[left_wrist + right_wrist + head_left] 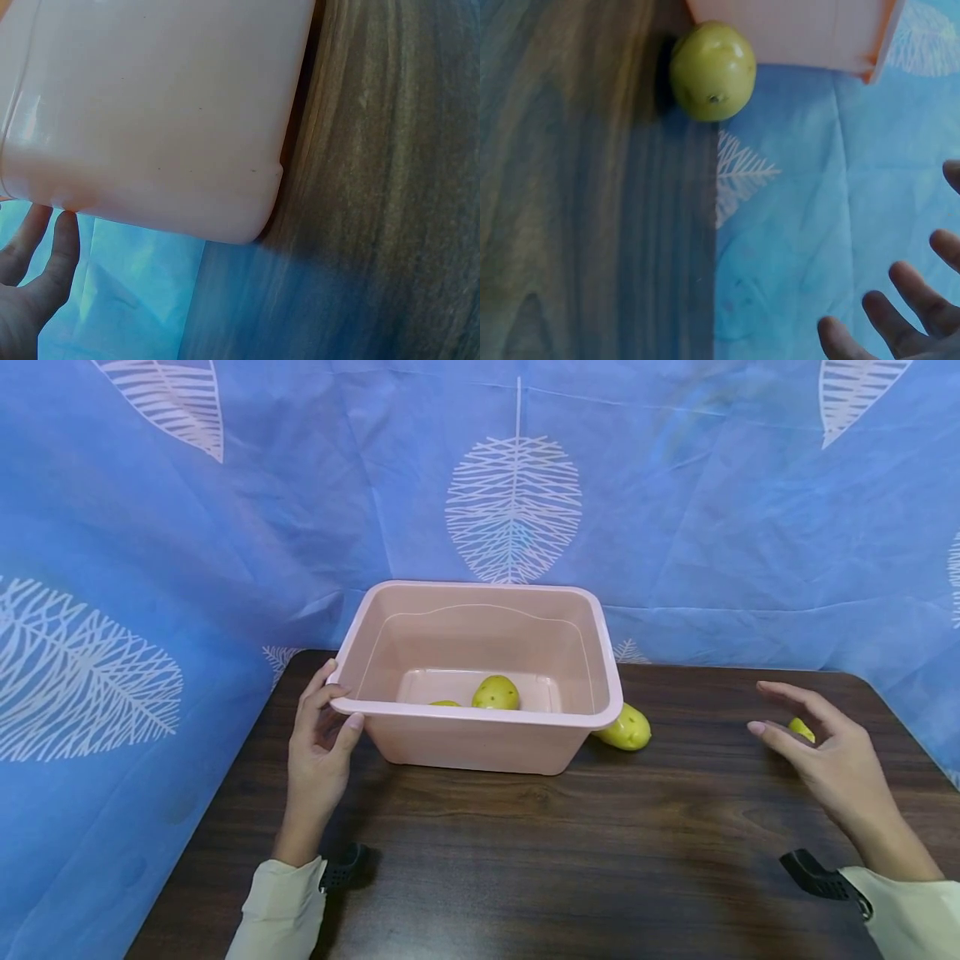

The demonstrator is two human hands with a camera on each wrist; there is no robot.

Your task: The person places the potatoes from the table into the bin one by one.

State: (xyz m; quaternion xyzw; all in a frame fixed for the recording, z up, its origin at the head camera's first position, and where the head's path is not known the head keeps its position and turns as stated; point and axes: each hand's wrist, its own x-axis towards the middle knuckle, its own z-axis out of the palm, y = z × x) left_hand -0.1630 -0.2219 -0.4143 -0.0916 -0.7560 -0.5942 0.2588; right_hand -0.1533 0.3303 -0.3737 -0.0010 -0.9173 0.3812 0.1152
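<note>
A pink plastic tub (480, 739) stands upright on the table. My left hand (318, 752) grips its front left corner, thumb at the front rim and fingers along the left side. Fingertips (66, 229) touch the tub's wall in the left wrist view. Inside the tub lie a yellow potato-like item (496, 692) with dark spots and part of another yellow item (446, 702). One more yellow potato (628, 729) rests against the tub's right side. At the right, my right hand (840, 768) hovers with spread fingers, partly hiding a small yellow item (801, 729).
The dark wooden table (570, 860) ends at the back against a blue cloth (675, 527) with white leaf prints. Each wrist wears a black strap (817, 875), below a pale sleeve (277, 906).
</note>
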